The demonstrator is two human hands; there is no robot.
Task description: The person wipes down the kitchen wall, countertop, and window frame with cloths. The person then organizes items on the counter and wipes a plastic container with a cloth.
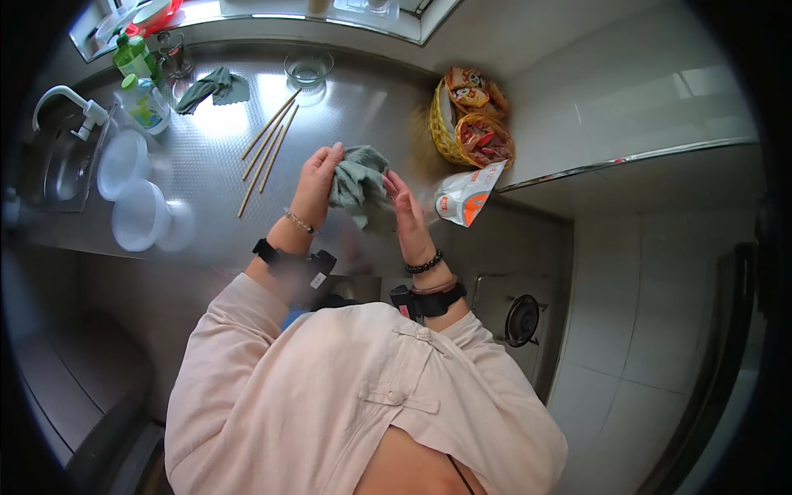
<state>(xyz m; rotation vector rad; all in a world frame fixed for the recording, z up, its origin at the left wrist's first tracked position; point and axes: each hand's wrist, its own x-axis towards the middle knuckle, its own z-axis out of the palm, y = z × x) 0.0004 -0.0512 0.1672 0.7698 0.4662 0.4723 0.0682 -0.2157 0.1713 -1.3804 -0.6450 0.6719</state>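
Note:
A grey-green cloth (pixel 361 188) is bunched up in front of me over the steel counter. My left hand (pixel 318 177) is closed on its left side, thumb at the top edge. My right hand (pixel 407 213) has its fingers stretched out against the cloth's right edge; part of the fingertips is hidden there. Several thin wooden chopsticks (pixel 268 148) lie on the counter beyond my left hand. Nearest my right hand, on its right, stands a white and orange packet (pixel 469 196).
A yellow basket (pixel 444 136) of packaged food stands back right. A glass bowl (pixel 308 70) and a second cloth (pixel 213 89) lie behind. Plastic tubs (pixel 140 216), a detergent bottle (pixel 144 106) and the sink (pixel 62 169) are left. A stove burner (pixel 522 320) is lower right.

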